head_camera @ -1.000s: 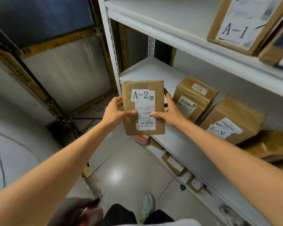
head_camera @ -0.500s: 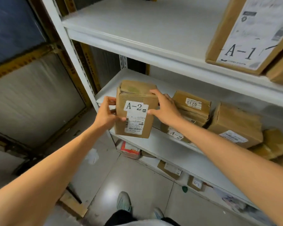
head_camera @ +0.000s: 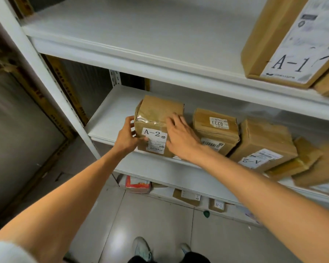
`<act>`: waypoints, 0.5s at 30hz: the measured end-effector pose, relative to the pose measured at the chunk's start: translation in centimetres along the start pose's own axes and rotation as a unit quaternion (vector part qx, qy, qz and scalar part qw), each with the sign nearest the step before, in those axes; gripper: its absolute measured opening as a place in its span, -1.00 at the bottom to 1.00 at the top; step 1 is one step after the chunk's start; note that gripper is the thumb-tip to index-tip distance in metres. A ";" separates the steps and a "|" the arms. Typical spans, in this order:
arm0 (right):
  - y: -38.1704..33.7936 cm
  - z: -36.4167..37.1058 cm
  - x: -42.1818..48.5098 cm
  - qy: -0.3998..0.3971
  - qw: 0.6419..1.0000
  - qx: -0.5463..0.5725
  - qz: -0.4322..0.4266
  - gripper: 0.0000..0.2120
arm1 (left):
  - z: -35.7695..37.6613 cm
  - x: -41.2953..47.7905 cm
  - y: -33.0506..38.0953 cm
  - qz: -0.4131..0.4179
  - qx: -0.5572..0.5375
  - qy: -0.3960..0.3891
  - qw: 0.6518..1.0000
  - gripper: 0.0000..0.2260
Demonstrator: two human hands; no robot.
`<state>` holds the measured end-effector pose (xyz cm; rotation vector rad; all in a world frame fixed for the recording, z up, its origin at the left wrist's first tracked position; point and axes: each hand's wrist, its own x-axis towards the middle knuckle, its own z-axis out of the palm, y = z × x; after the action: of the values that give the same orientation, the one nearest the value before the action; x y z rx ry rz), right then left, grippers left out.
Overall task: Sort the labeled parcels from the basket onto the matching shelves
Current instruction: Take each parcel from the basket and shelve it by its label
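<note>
A brown cardboard parcel (head_camera: 156, 118) with a white "A-2" label rests on the middle shelf (head_camera: 110, 118) of a white rack, near its left end and front edge. My left hand (head_camera: 126, 137) grips its left side, thumb on the front. My right hand (head_camera: 180, 137) lies over its right front corner, fingers spread on the top. To its right on the same shelf stand a parcel marked "0233" (head_camera: 216, 130) and another "A-2" parcel (head_camera: 262, 147). The basket is out of view.
The upper shelf (head_camera: 141, 35) holds an "A-1" parcel (head_camera: 291, 40) at the right. Tilted parcels (head_camera: 310, 164) crowd the middle shelf's right end. A low shelf holds small parcels (head_camera: 187, 196) and a red-and-white packet (head_camera: 138, 184). The rack's white post (head_camera: 46, 73) stands left; my shoes (head_camera: 141, 247) are on the tiled floor.
I carried the A-2 parcel from in front of the rack onto the middle shelf and set it down. My right hand shifted from its side to its top corner.
</note>
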<state>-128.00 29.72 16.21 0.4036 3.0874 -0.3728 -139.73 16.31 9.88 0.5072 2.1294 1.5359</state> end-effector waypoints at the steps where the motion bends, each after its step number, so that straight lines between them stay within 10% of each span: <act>1: 0.1 -0.1 0.0 0.005 1.000 -0.010 0.003 -0.33 | 0.3 0.1 0.1 0.001 -0.002 -0.006 1.000 -0.35; 15: -1.5 -1.0 0.9 0.076 0.983 0.007 -0.168 -0.50 | -1.3 -2.4 0.1 -0.034 0.151 0.086 0.984 -0.41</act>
<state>-129.19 28.76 17.47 -0.0992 3.3051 -0.3821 -138.50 14.05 10.69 0.4077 2.5058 1.2641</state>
